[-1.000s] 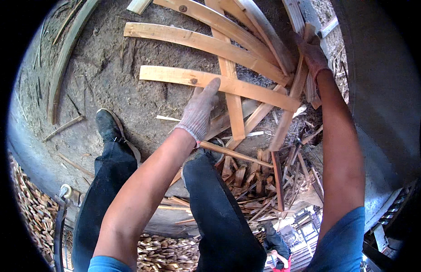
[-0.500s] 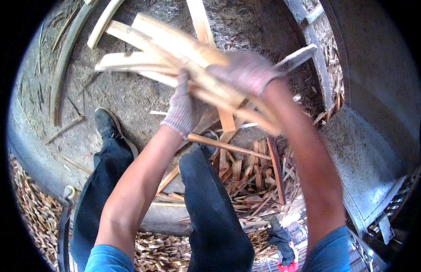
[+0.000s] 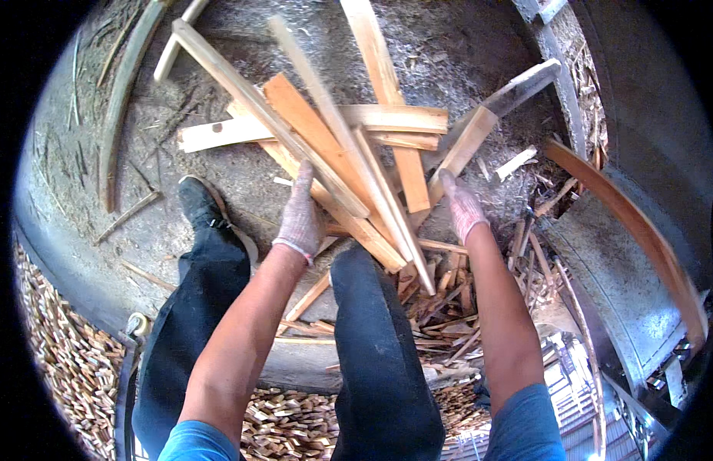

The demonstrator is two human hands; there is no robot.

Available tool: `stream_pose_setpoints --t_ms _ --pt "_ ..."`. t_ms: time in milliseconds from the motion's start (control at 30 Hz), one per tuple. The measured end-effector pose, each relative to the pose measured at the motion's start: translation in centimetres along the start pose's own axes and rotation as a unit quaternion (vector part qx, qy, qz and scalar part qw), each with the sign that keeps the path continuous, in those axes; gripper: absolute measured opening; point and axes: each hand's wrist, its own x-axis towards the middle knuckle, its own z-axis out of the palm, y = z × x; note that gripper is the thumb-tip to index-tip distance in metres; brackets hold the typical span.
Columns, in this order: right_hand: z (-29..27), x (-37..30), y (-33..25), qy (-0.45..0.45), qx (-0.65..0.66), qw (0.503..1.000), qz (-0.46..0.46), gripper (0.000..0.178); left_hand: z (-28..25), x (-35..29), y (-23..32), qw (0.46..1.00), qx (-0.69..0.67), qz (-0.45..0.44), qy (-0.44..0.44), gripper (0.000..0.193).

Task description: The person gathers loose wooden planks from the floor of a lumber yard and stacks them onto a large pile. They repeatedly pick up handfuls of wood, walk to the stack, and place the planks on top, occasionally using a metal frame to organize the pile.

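Observation:
Several pale planks (image 3: 372, 177) lie fanned out and crossed in front of me, over other boards on the ground; one narrow strip (image 3: 314, 77) among them is blurred. My left hand (image 3: 300, 215), in a light knitted glove, is at the left edge of the fan, thumb stretched out and no grip visible; its other fingers are partly hidden. My right hand (image 3: 464, 206), gloved too, is apart from the fan, flat and open beside a short board (image 3: 465, 150). An orange-tinted board (image 3: 314, 127) lies in the middle of the fan.
Broken wood scraps (image 3: 449, 300) are heaped by my right leg. A long reddish-brown board (image 3: 633, 223) leans across a grey metal sheet (image 3: 602, 261) at the right. Stacked small wood pieces (image 3: 64, 346) fill the lower left. A curved grey timber (image 3: 118, 115) lies at the far left.
My hands were closed around a bundle of planks; they have moved apart and the planks now lie spread out. A reddish-brown board now shows at the right.

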Motion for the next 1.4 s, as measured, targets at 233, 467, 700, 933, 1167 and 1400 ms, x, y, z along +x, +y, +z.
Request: stream_pose_setpoints --t_ms 233,467,700,933,1167,1400 --pt "1.4 -4.7 2.7 0.236 -0.172 0.954 -0.066 0.068 -1.5 -1.8 1.7 0.998 0.036 -0.045 0.017 0.087" --pt "-1.6 -11.1 -8.6 0.193 -0.106 0.95 -0.223 0.042 -1.9 -2.0 2.6 0.996 0.072 -0.041 0.011 0.089" --pt "1.6 -6.2 -23.8 0.018 -0.515 0.783 -0.35 0.047 -2.0 -1.3 2.2 0.998 0.044 -0.043 -0.023 0.095" --pt "-3.0 5.5 -21.5 0.032 -0.369 0.864 -0.342 0.086 -2.7 0.2 2.6 0.997 -0.013 -0.031 -0.066 0.091" --pt "5.9 -1.9 -16.3 -0.117 -0.434 0.866 -0.218 0.092 -2.1 -1.3 2.5 0.994 -0.093 -0.034 -0.046 0.08" --pt "10.4 -1.5 -17.2 -0.285 -0.299 0.881 -0.23 0.106 -4.2 -1.7 3.0 0.994 -0.06 -0.046 -0.08 0.077"
